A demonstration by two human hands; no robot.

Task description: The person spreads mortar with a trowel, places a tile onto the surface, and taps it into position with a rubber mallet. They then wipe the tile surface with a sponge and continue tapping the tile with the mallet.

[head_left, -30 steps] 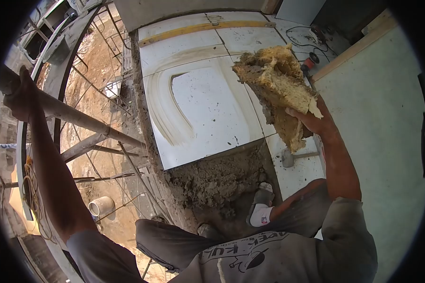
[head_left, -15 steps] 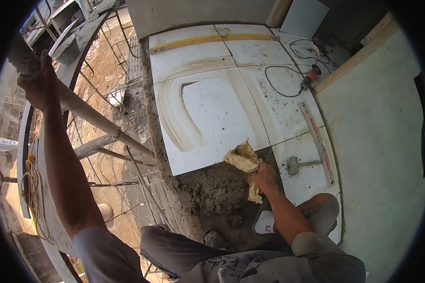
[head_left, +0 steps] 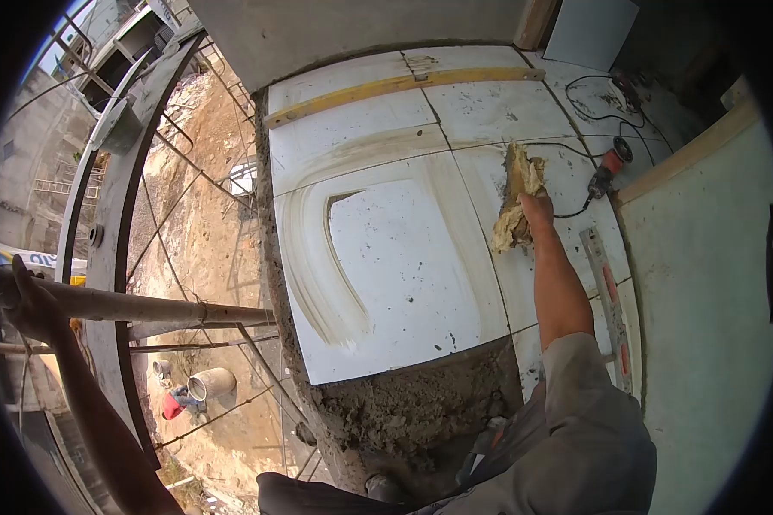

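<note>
At the far left, my left hand (head_left: 36,302) is wrapped round a thick scaffold pole (head_left: 146,307). My right hand (head_left: 536,211) grips a ragged yellow sponge (head_left: 522,180), its side darkened with dirt, over the white floor tiles. Below and left of it lies a large white tile (head_left: 404,266) with curved brown smears and small dark specks. Rough wet mortar (head_left: 421,399) borders the tile's near edge.
A yellow level (head_left: 343,99) crosses the far tiles. At right are a red angle grinder (head_left: 610,167) with a cord and another level (head_left: 605,300). Past the floor's left edge is a drop with scaffolding, a bucket (head_left: 120,129) and a person (head_left: 176,403) far below.
The sponge in my right hand first came down near the mortar, then moved forward and right over the tiles. My left hand stays on the pole, now lower in view.
</note>
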